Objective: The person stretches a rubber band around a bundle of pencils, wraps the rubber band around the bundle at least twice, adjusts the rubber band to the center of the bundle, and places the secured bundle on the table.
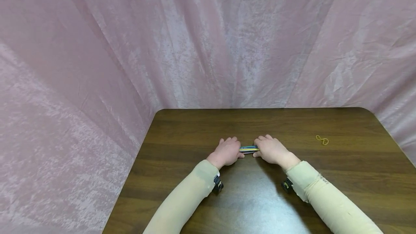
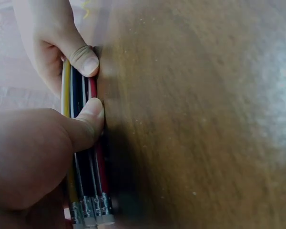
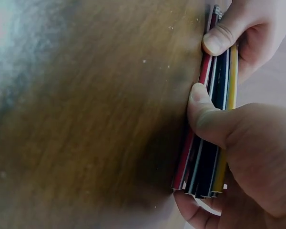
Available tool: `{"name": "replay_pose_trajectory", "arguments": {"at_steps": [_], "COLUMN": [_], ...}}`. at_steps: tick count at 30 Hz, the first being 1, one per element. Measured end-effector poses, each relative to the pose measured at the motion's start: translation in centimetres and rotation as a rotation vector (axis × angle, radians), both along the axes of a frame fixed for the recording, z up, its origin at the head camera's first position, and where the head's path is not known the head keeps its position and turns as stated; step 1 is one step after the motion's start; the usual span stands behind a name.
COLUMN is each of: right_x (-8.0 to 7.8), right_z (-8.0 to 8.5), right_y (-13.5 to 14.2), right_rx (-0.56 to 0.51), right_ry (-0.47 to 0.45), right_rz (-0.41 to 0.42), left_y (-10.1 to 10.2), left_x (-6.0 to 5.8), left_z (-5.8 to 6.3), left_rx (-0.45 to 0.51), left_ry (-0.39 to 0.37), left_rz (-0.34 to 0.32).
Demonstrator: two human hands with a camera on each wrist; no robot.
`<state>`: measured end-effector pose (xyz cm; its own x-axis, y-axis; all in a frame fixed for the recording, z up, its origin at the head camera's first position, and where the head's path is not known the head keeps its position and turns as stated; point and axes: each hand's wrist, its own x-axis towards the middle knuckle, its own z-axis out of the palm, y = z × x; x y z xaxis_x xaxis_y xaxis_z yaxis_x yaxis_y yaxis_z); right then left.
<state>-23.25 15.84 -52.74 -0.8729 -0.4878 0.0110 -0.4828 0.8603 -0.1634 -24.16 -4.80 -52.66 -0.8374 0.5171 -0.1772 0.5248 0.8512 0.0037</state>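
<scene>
At the table point(image 1: 182, 129), the left hand point(image 1: 226, 152) and right hand point(image 1: 271, 150) are both grasping the pencils point(image 1: 248, 149), whose long axis is running sideways from grip to grip; a yellow rubber band point(image 1: 325, 139) is lying rightward, nearer the right hand.

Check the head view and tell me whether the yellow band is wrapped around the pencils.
No, the yellow band lies on the table, apart from the pencils.
</scene>
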Motion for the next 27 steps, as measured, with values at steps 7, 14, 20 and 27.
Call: {"name": "replay_pose_trajectory", "arguments": {"at_steps": [7,14,20,27], "right_x": [0.16,0.71,0.87,0.50], "right_z": [0.00,0.06,0.10,0.08], "right_y": [-0.04,-0.22,-0.32,-0.40], "right_rx": [-0.018,-0.011,-0.036,-0.090], "right_ry": [0.035,0.089,0.123,0.169], "right_rz": [0.026,0.051,0.062,0.045], "left_y": [-0.03,-0.10,-0.09,-0.07], "left_x": [0.08,0.20,0.05,0.04], "left_z": [-0.11,0.07,0.06,-0.21], "left_rx": [0.018,0.011,0.011,0.031], "left_ry": [0.024,0.028,0.075,0.225], "left_rz": [0.007,0.001,0.009,-0.052]}}
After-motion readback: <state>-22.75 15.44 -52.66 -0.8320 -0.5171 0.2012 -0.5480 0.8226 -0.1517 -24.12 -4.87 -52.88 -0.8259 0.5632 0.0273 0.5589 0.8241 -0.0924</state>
